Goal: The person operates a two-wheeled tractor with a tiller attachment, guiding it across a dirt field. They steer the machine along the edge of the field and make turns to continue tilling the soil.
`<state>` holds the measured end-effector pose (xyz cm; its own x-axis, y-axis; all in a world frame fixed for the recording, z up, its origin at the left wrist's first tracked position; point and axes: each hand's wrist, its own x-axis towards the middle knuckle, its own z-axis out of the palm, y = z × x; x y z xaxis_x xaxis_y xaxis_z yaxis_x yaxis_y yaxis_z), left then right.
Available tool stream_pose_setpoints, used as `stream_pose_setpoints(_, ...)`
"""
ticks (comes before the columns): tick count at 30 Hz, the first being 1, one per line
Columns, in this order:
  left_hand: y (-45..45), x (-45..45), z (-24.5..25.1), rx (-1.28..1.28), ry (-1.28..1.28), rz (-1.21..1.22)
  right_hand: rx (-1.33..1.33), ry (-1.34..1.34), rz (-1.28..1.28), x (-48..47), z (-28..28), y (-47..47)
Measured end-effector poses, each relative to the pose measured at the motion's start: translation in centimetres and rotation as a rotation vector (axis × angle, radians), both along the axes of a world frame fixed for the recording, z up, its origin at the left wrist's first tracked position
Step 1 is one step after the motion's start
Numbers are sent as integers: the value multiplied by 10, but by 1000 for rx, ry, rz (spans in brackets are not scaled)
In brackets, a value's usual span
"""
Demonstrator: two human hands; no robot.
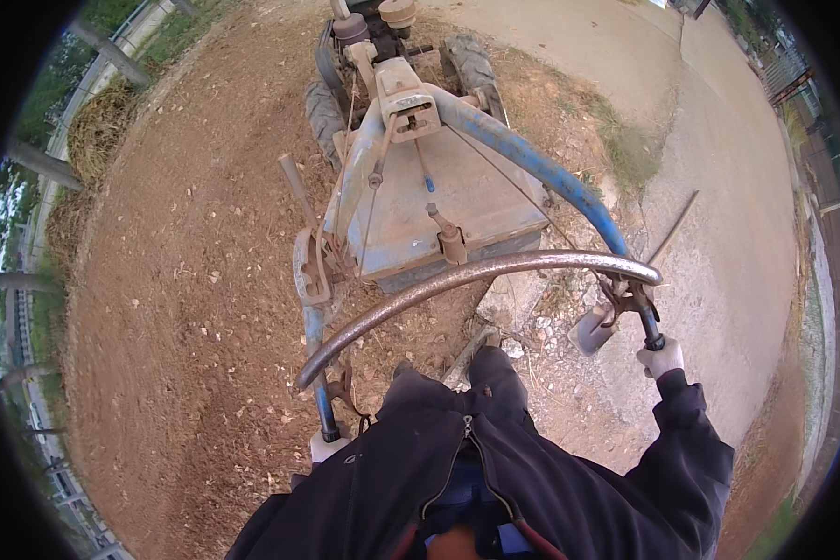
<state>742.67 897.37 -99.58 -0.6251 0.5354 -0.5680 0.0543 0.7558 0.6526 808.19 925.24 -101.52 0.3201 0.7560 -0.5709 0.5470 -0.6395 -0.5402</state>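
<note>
A walk-behind tractor with a tiller hood [455, 189] stands in front of me, its blue handlebars [532, 143] reaching back towards my body. In a pale glove, my left hand [327, 446] is closed around the black grip of the left handlebar, partly hidden by my dark jacket. My right hand [661, 358], gloved too, holds the right handlebar's grip. A curved metal bar [472, 271] spans the space between the handlebars. Brown levers [626, 301] sit just ahead of the right grip, and another rusty lever [343, 390] is beside the left one. Knobbed rubber tyres [470, 63] show beyond the hood.
Loose brown soil [182, 280] lies to the left, a concrete path [728, 245] to the right. A shovel blade [592, 330] rests on the ground near the right handlebar. Broken concrete [511, 297] lies by my feet. Tree trunks [108, 52] and dry straw [101, 129] line the left edge.
</note>
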Motion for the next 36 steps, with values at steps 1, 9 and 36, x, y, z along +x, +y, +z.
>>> stream_pose_setpoints(1,13,11,3,-15,-46,11,13,57,-12,7,-4,13)
stream_pose_setpoints(9,107,75,-1,12,-117,141,-72,-43,40,45,-26,132)
stream_pose_setpoints(36,252,25,-17,-153,-74,353,23,-19,231,15,-91,255)
